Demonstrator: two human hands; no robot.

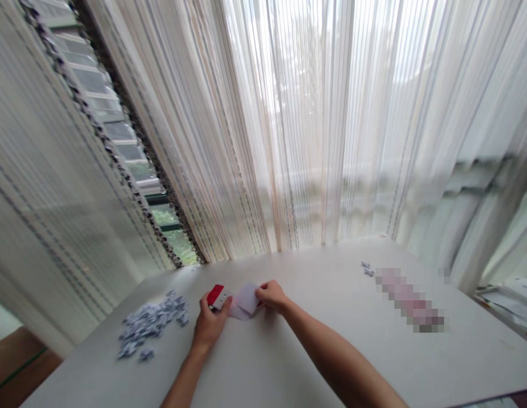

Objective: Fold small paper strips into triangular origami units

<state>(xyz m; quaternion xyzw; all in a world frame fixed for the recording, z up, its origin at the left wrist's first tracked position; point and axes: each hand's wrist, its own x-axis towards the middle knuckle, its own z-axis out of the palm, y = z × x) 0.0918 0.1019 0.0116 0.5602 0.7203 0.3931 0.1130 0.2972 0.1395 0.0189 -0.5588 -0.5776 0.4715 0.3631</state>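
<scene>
With twelve o'clock towards the curtain (255,141) and my grip as the dial's centre, my left hand (210,324), at nine, is closed round a small red-and-white piece (218,296), thumb on its near right side and fingers on its left, probably so it stays steady with its top clear. My right hand (270,296), at three, pinches the edge of a pale sheet (247,297) between thumb and fingertips; holding only the edge seems to leave its face free. The sheet spans the gap between my hands above the white table (318,277); whether my left thumb also catches it, I can't tell. A heap of small grey-blue pieces (151,324) lies towards nine, apart from my left hand, perhaps set there for elbow room. A few similar bits (367,269) sit towards two, beside a blocked-out pink thing (408,294) at three.
</scene>
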